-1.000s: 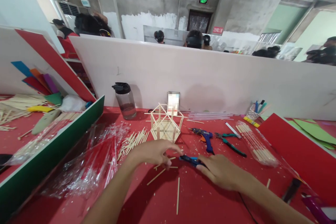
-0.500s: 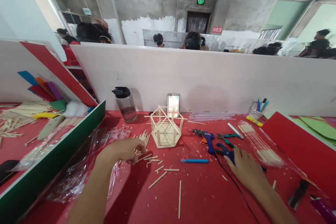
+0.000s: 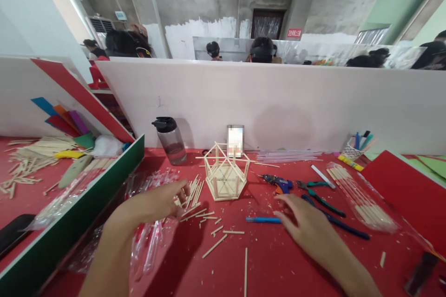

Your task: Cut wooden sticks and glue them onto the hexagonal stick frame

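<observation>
My left hand hovers at the pile of short wooden sticks, its fingers bent downward and apart from the thumb, with nothing visible in them. Loose stick pieces lie in front of it. My right hand reaches over the near end of a blue pen, thumb and fingers spread. Just beyond its fingertips is a blue glue gun, its handle partly hidden. Between the hands, farther back, stands a hexagonal wooden stick frame with short uprights.
A water bottle and a phone stand by the white partition. Right of my hand lie green-handled pliers, a dark blue tool and bagged sticks. A green divider edges the left side.
My right hand has moved left, off the dark blue tool and toward the pen and glue gun. My left hand stays by the sticks. The whole view has shifted slightly.
</observation>
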